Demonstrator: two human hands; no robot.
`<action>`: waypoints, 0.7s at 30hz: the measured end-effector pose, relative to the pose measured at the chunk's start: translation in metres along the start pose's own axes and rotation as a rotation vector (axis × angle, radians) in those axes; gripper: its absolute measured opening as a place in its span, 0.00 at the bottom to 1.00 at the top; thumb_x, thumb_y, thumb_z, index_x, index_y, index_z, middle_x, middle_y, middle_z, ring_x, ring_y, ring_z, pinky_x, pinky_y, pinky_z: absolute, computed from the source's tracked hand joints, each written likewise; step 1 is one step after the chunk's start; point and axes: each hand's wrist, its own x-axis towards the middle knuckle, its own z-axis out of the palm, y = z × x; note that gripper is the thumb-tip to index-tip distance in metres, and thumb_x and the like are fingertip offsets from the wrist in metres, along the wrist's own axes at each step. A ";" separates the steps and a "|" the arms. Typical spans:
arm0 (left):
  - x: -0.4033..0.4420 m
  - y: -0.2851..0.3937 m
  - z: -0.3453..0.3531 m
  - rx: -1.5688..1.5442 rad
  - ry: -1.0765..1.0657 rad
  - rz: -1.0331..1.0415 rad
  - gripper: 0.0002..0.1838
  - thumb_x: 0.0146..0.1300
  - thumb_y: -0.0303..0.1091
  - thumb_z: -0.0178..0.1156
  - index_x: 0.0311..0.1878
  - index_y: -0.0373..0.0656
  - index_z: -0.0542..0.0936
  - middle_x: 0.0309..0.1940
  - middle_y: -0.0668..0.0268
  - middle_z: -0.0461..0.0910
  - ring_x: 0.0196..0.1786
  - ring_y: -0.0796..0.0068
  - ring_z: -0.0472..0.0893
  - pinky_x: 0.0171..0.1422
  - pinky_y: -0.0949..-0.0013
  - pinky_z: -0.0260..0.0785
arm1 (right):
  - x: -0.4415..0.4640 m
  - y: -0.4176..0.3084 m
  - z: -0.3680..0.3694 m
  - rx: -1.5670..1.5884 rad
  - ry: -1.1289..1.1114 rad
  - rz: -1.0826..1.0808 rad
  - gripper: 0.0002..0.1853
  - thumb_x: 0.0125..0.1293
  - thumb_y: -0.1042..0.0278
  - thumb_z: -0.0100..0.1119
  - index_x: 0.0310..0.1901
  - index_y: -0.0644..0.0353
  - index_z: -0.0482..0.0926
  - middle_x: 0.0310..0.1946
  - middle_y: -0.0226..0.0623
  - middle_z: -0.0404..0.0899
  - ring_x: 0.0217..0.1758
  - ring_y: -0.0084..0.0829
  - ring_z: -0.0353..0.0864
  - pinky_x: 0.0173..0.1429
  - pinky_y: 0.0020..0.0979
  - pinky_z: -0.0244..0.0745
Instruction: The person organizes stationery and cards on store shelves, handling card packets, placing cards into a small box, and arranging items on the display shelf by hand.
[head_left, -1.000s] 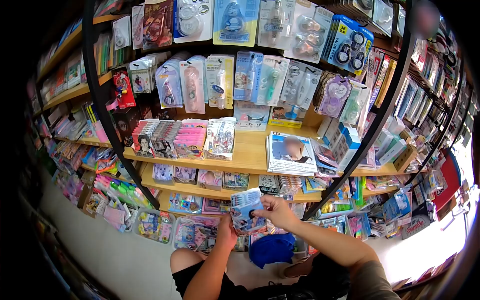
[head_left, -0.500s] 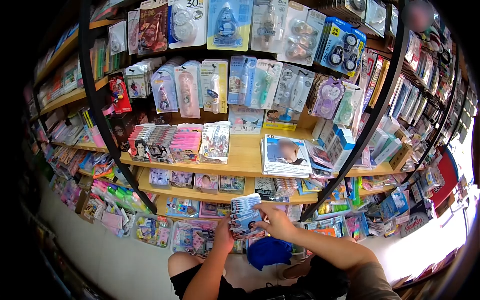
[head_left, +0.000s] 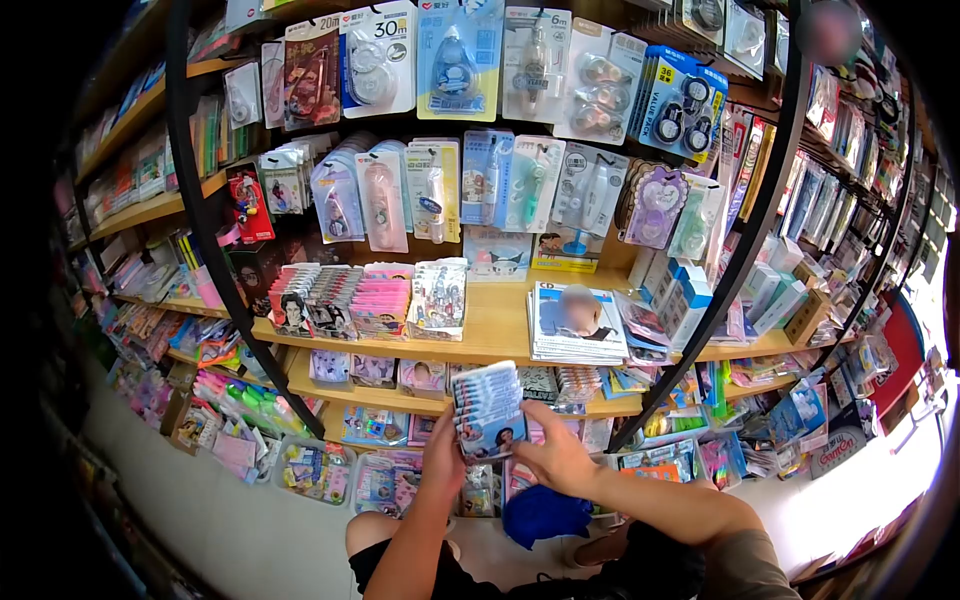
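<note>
Between my two hands, in front of the lower shelves, is a box of small card packets [head_left: 487,402] with blue fronts and a portrait printed near the bottom. My left hand [head_left: 443,452] is wrapped round its left side, fingers partly hidden behind it. My right hand [head_left: 553,450] grips the lower right corner, thumb and fingers bent against it. The box is tilted, so the rows of packet tops face me. Below my right hand a dark blue bag or cloth [head_left: 545,515] lies near my legs.
Similar packet boxes [head_left: 310,300] stand on the wooden shelf [head_left: 490,325], left of a stack of CD booklets [head_left: 578,325]. Blister-packed correction tapes [head_left: 455,65] hang above. Plastic bins [head_left: 312,470] of small goods line the floor. Black posts [head_left: 215,250] frame the shelf.
The box has come up slightly and tilts more, showing more packet tops. My right hand has slid from its upper right edge to the lower right corner. The camera view has shifted a little.
</note>
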 end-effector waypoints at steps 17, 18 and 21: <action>0.086 0.045 0.018 1.312 0.189 0.776 0.18 0.56 0.28 0.55 0.50 0.36 0.68 0.53 0.53 0.67 0.41 0.62 0.75 0.46 0.65 0.69 | 0.089 0.084 0.015 -0.472 0.254 0.142 0.16 0.43 0.75 0.62 0.39 0.59 0.78 0.55 0.47 0.62 0.58 0.47 0.61 0.57 0.44 0.59; 0.088 0.048 0.018 1.392 0.151 0.766 0.21 0.55 0.27 0.55 0.53 0.36 0.67 0.54 0.51 0.66 0.46 0.55 0.74 0.50 0.62 0.67 | 0.092 0.089 0.019 -0.510 0.260 0.152 0.14 0.46 0.74 0.60 0.38 0.59 0.79 0.55 0.46 0.62 0.59 0.45 0.61 0.58 0.44 0.57; 0.103 0.051 0.019 1.564 0.086 0.712 0.22 0.55 0.27 0.54 0.54 0.35 0.66 0.57 0.50 0.64 0.49 0.51 0.71 0.53 0.58 0.65 | 0.103 0.091 0.018 -0.570 0.264 0.134 0.10 0.49 0.72 0.59 0.36 0.59 0.80 0.54 0.47 0.63 0.59 0.45 0.61 0.58 0.44 0.57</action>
